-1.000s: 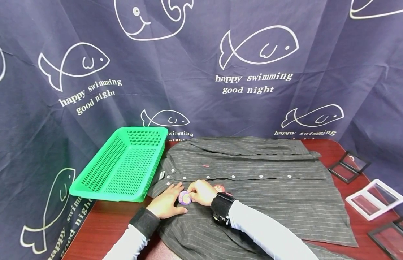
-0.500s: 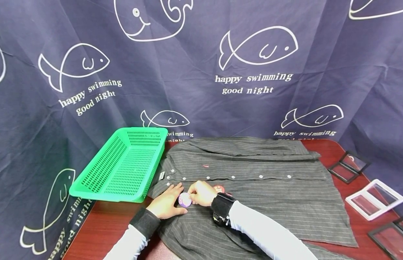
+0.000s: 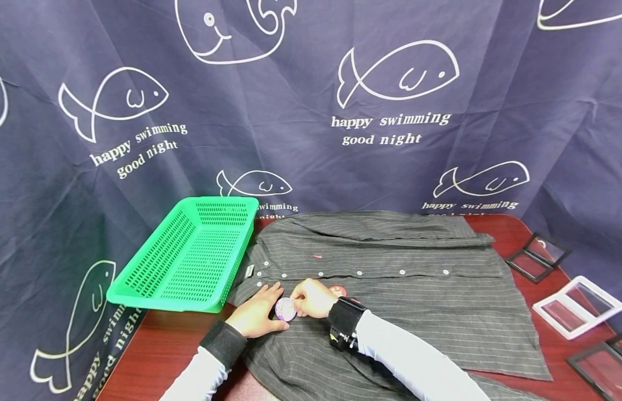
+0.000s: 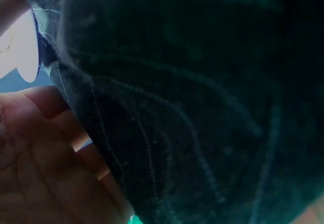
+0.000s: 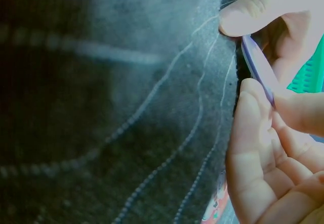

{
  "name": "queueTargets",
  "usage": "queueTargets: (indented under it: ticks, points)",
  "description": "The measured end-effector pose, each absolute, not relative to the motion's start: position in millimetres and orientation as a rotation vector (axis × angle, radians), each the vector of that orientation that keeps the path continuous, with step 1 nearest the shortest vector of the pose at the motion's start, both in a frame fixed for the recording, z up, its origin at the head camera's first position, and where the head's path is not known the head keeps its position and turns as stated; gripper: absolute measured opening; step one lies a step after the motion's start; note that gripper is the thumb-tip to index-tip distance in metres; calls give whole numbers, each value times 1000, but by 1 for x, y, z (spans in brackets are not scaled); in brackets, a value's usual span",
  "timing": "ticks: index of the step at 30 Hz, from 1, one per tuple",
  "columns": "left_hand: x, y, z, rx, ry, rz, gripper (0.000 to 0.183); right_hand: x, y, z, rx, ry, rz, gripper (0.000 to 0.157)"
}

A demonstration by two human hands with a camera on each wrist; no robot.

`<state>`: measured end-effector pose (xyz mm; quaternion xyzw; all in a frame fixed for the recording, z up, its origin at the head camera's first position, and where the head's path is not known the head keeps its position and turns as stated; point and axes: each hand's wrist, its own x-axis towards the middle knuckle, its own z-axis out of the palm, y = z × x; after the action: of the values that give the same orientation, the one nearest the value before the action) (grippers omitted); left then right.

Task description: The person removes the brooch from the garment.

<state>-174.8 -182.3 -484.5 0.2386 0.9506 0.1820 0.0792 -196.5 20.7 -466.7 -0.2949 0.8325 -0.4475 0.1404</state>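
Observation:
A dark grey pinstriped button shirt [image 3: 431, 317] lies spread over the table. My right hand [image 3: 313, 299] pinches the edge of a round purple badge [image 3: 285, 309] between thumb and curled fingers. In the right wrist view the badge [image 5: 259, 69] stands edge-on against the cloth, between both hands. My left hand [image 3: 253, 316] rests on the shirt near the collar, fingers extended, its thumb just below the badge. The back of the badge is hidden. A red round badge [image 3: 338, 291] sits on the shirt beside my right wrist, partly covered by it.
A green plastic basket [image 3: 205, 262] stands at the left, against the collar side of the shirt. Along the right of the reddish table [image 3: 165, 340] lie a black-framed case [image 3: 537, 259], a white-framed case [image 3: 579, 307] and another dark-framed one [image 3: 607, 365].
The purple badge has tilted slightly in my right fingers, and its face now catches more glare. My left hand stays where it was.

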Motion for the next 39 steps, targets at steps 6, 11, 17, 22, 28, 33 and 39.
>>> queueTargets:
  ticks: [6,11,17,22,28,33,39]
  points:
    - [-175,-182,-484,719,2845,557,84,-197,24,-467,-832,2322,-1355,14]
    - [-176,-182,-485,702,2843,558,85,-196,30,-466,-785,2258,-1435,15]
    - [-175,-181,-483,688,2836,574,83,-199,40,-467,-758,2261,-1467,16]
    - [-174,-180,-481,688,2833,565,83,-203,50,-468,-747,2246,-1515,18]
    - [-173,-179,-477,674,2824,567,83,-204,63,-469,-763,2314,-1555,18]
    - [-173,-179,-476,662,2818,577,82,-204,74,-465,-719,2383,-1593,18]
    - [-173,-180,-479,661,2817,574,83,-205,88,-465,-663,2357,-1661,19]
